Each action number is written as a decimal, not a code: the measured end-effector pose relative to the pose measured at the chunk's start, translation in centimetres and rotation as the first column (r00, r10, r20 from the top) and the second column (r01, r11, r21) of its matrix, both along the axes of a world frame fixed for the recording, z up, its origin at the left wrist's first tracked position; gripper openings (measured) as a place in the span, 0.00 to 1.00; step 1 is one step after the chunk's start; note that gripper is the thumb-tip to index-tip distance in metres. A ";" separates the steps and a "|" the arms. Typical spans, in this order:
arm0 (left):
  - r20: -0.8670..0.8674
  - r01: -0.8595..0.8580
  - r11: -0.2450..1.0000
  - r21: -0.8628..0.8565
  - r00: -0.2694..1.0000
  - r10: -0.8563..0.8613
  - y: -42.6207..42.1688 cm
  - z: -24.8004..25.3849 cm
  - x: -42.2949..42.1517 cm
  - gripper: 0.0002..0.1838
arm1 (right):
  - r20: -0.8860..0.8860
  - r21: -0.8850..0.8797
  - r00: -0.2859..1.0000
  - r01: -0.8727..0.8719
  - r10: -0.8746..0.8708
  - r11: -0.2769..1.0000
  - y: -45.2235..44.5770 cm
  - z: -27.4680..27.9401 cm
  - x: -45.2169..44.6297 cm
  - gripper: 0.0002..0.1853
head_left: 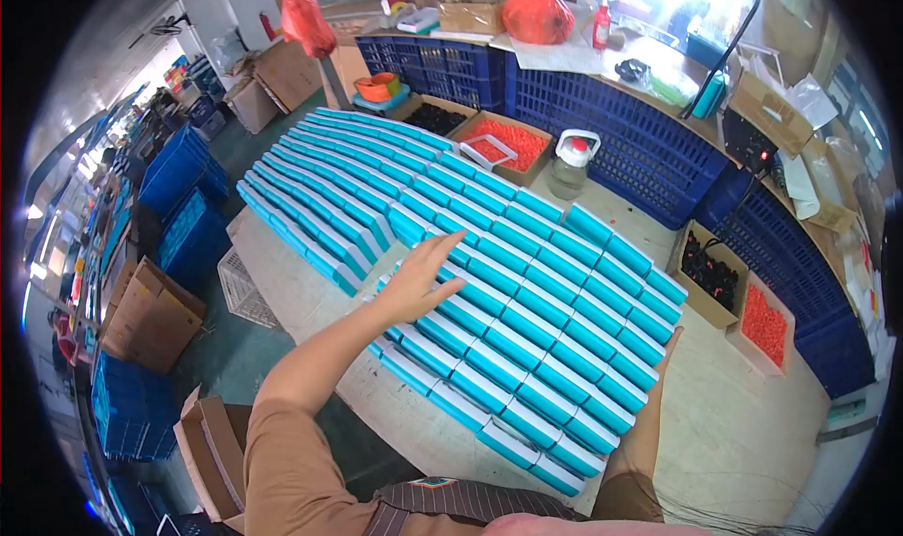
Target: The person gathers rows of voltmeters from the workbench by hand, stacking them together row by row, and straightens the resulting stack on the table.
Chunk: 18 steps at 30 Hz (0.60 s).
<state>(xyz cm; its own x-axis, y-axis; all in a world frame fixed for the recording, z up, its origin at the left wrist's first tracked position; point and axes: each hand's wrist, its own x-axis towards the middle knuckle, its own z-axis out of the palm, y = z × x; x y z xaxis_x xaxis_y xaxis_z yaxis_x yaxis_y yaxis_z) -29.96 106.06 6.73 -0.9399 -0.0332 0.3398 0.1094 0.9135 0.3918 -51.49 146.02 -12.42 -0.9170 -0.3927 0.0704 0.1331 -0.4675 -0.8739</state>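
Note:
Many teal-and-white blocks (527,296) lie in long, close rows across the table (376,386). My left hand (421,277) rests over the rows near their middle, fingers spread, beside a gap between two groups of blocks. At the right end of the rows, my right hand (670,348) is mostly hidden behind the blocks; only its edge shows, against their outer side. What its fingers do cannot be made out. Another group of the same blocks (310,193) stands at the left, its rows curving toward the back.
Behind the rows are a box of red parts (513,141), a box of black parts (433,118), and a clear jug (570,165). Boxes of black parts (710,271) and red parts (762,327) stand right. Blue crates (611,136) line the back; an open carton (212,451) is lower left.

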 end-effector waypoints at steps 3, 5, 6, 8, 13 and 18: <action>-0.037 -0.125 0.968 0.218 0.990 0.136 0.3 0.1 9.1 0.35 | 0.033 -0.011 0.998 -0.054 0.054 0.998 0.4 -0.1 0.1 0.45; 0.009 -0.311 0.890 0.335 0.945 0.327 1.1 0.6 15.4 0.34 | 0.053 -0.007 0.995 -0.085 0.085 0.996 0.6 0.2 0.4 0.45; 0.016 -0.378 0.831 0.408 0.913 0.407 1.2 0.2 18.7 0.33 | 0.060 -0.004 0.993 -0.100 0.100 0.995 0.8 0.4 0.4 0.45; 0.064 -0.524 0.705 0.477 0.821 0.567 1.5 -1.2 25.6 0.31 | 0.083 -0.003 0.988 -0.133 0.133 0.991 1.1 0.4 0.9 0.45; 0.253 -0.758 0.342 0.555 0.546 0.799 4.3 -9.1 43.5 0.25 | 0.154 0.026 0.973 -0.180 0.174 0.983 2.1 0.3 1.4 0.45; 0.538 -0.935 0.063 0.349 0.255 0.803 10.2 -19.5 57.6 0.24 | 0.111 0.364 0.990 -0.126 0.091 0.923 8.1 -2.1 -1.4 0.45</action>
